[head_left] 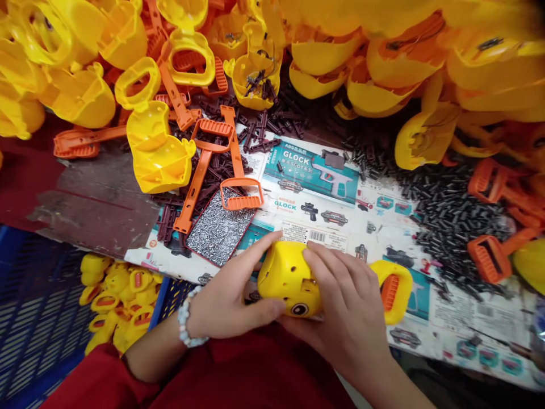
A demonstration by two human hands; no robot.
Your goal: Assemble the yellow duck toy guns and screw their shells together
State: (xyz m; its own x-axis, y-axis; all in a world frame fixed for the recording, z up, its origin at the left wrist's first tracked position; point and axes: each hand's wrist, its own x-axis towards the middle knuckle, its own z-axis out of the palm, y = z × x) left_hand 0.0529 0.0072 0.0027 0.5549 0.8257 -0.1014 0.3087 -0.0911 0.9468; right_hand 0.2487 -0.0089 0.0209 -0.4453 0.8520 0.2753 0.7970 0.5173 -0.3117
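Note:
Between my two hands is a yellow plastic duck-shaped toy (289, 275) with a printed eye and small screw holes in its shell. Its yellow loop handle (406, 289), with an orange ribbed grip inside, sticks out to the right. My left hand (240, 289) holds the toy's left end, thumb along the near side. Wrapped over its right part is my right hand (347, 284), fingers on top. Beyond my left hand lies a shallow tray (221, 233) filled with small silver screws. Orange pull handles (242, 193) lie across the tray's far edge.
Yellow shell halves (159, 150) are heaped along the back. Dark brown plastic parts (259, 128) and small black pieces (455, 227) lie in piles. Printed cardboard (315, 170) covers the table. At lower left, a blue crate (170, 298) stands beside finished-looking yellow toys (114, 284).

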